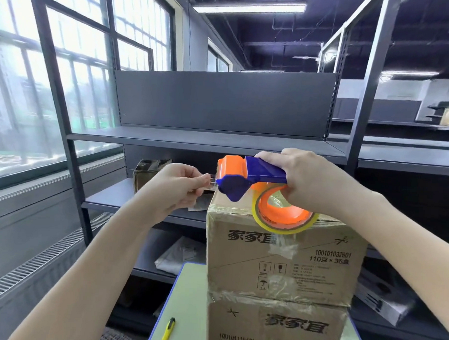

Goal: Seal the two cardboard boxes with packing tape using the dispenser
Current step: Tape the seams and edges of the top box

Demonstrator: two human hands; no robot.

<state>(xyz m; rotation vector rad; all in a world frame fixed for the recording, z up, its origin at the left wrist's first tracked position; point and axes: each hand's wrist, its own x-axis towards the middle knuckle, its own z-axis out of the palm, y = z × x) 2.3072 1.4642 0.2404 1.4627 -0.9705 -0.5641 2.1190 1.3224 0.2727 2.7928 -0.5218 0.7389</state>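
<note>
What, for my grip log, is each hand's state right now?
Left hand: pinches the tape end.
Right hand: grips the dispenser by its handle.

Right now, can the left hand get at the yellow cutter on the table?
Probably yes: the yellow cutter lies uncovered on the table, below the left hand, nothing between. But that hand pinches the tape end and must let go first.

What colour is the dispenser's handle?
Blue; the dispenser handle shows best in the head view.
</note>
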